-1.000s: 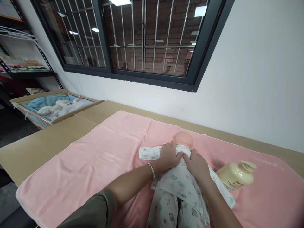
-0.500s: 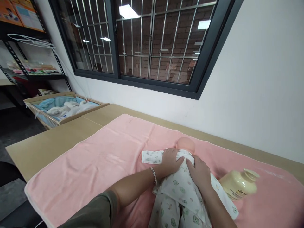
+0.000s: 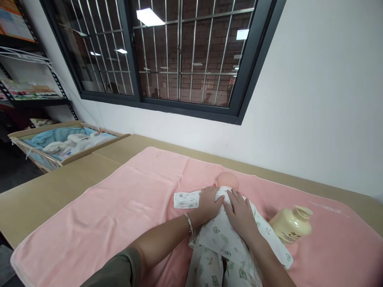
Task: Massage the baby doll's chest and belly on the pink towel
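Note:
A baby doll lies on its back on a pink towel, its rounded head toward the wall. It wears a white printed baby outfit with long sleeves and trousers. My left hand rests over the doll's shoulder on the left, thumb apart from the fingers and pointing to the chest. My right hand lies flat on the upper chest, fingers stretched toward the collar. Both hands touch the fabric. One sleeve reaches out left past my left hand; the other slants down beside my right forearm.
A pale yellow bottle is on the towel at the right. Beneath the towel is a wooden table along the wall. At the left are a crate-like bed holding blue and white cloth, and a black shelf. A barred window is above.
My right hand has shifted from the doll's shoulder inward onto the upper chest, its fingers now flatter. My left hand stays at the other shoulder. The camera view has turned slightly right.

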`<state>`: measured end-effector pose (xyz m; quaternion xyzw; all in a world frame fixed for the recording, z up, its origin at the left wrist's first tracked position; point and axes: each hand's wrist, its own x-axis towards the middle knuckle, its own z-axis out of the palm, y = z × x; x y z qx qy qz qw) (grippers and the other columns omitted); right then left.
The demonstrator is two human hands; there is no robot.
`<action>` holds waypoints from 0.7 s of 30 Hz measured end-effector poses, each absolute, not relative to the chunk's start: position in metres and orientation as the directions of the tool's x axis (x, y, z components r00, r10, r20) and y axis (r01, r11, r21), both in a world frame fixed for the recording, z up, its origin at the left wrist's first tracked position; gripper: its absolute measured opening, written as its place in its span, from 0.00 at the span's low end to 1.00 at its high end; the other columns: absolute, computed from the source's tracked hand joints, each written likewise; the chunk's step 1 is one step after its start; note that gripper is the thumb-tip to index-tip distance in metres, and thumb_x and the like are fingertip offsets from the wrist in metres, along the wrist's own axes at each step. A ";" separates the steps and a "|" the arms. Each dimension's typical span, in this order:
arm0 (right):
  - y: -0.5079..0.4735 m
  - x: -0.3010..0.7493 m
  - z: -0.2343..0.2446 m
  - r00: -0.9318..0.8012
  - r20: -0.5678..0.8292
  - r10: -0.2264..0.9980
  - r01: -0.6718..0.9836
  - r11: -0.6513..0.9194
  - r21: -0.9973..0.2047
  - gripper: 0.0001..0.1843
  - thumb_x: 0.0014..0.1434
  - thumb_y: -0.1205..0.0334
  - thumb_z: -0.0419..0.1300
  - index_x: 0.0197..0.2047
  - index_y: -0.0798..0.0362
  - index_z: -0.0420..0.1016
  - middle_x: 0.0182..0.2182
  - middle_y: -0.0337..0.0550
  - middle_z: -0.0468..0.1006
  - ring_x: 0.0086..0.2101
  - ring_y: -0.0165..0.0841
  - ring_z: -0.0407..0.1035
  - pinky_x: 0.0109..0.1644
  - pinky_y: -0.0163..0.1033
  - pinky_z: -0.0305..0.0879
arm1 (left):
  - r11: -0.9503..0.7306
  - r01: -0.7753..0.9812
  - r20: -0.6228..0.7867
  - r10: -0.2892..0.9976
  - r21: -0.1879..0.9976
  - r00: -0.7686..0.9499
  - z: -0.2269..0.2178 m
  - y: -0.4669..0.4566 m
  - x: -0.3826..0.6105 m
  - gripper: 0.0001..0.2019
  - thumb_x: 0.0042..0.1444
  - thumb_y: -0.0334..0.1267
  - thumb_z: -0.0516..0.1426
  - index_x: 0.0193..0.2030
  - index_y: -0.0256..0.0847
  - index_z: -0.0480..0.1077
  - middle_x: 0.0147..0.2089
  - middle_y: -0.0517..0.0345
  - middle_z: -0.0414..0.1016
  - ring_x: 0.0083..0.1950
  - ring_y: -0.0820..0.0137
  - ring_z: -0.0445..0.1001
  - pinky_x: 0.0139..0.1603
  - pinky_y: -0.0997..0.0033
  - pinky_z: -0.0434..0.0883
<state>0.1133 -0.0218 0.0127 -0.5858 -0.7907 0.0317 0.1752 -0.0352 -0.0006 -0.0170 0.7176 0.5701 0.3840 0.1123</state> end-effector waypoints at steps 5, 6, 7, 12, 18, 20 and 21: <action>-0.022 0.114 0.012 -0.190 0.326 0.926 0.931 0.276 -0.241 0.29 0.67 0.54 0.41 0.67 0.55 0.58 0.68 0.52 0.53 0.67 0.44 0.43 0.67 0.59 0.40 | -0.355 0.687 0.442 0.895 0.634 0.055 -0.022 0.002 -0.036 0.15 0.64 0.41 0.46 0.47 0.41 0.71 0.47 0.52 0.77 0.51 0.63 0.72 0.56 0.59 0.66; -0.023 0.113 0.012 -0.203 0.317 0.926 0.929 0.284 -0.236 0.29 0.67 0.54 0.41 0.66 0.55 0.59 0.67 0.52 0.55 0.67 0.44 0.44 0.67 0.59 0.40 | -0.362 0.679 0.450 0.891 0.638 0.053 -0.023 0.002 -0.037 0.15 0.64 0.41 0.46 0.48 0.41 0.71 0.48 0.52 0.77 0.51 0.63 0.72 0.56 0.59 0.66; -0.023 0.112 0.010 -0.221 0.299 0.928 0.927 0.295 -0.232 0.28 0.66 0.54 0.41 0.65 0.55 0.61 0.67 0.52 0.57 0.66 0.45 0.46 0.67 0.59 0.41 | -0.367 0.675 0.458 0.888 0.641 0.048 -0.024 0.002 -0.037 0.16 0.64 0.40 0.45 0.48 0.41 0.71 0.48 0.51 0.77 0.51 0.63 0.72 0.57 0.59 0.66; -0.029 0.104 0.007 -0.152 0.427 0.892 0.940 0.263 -0.216 0.28 0.65 0.55 0.43 0.64 0.59 0.62 0.68 0.55 0.53 0.66 0.46 0.45 0.67 0.55 0.43 | -0.365 0.676 0.467 0.884 0.640 0.035 -0.023 0.001 -0.036 0.16 0.63 0.41 0.46 0.48 0.41 0.71 0.49 0.51 0.76 0.52 0.64 0.72 0.57 0.60 0.66; -0.034 0.098 0.016 -0.144 0.262 0.954 0.970 0.188 -0.155 0.27 0.65 0.56 0.42 0.64 0.55 0.62 0.66 0.53 0.57 0.65 0.47 0.48 0.65 0.61 0.42 | -0.363 0.668 0.466 0.884 0.649 0.028 -0.023 0.001 -0.036 0.16 0.64 0.41 0.46 0.48 0.41 0.71 0.48 0.51 0.77 0.51 0.63 0.72 0.57 0.59 0.66; -0.035 0.099 0.017 -0.106 0.288 0.952 0.976 0.155 -0.154 0.28 0.64 0.56 0.43 0.64 0.57 0.61 0.67 0.55 0.54 0.66 0.48 0.46 0.65 0.61 0.43 | -0.356 0.670 0.457 0.889 0.652 0.028 -0.023 0.001 -0.036 0.16 0.63 0.41 0.46 0.48 0.41 0.71 0.48 0.51 0.77 0.51 0.63 0.73 0.56 0.59 0.66; -0.034 0.100 0.017 -0.101 0.306 0.947 0.976 0.154 -0.154 0.29 0.64 0.56 0.44 0.64 0.58 0.61 0.68 0.56 0.53 0.66 0.48 0.46 0.66 0.60 0.43 | -0.353 0.671 0.452 0.892 0.652 0.029 -0.023 0.002 -0.036 0.16 0.63 0.41 0.46 0.48 0.41 0.72 0.47 0.51 0.77 0.51 0.63 0.73 0.56 0.59 0.67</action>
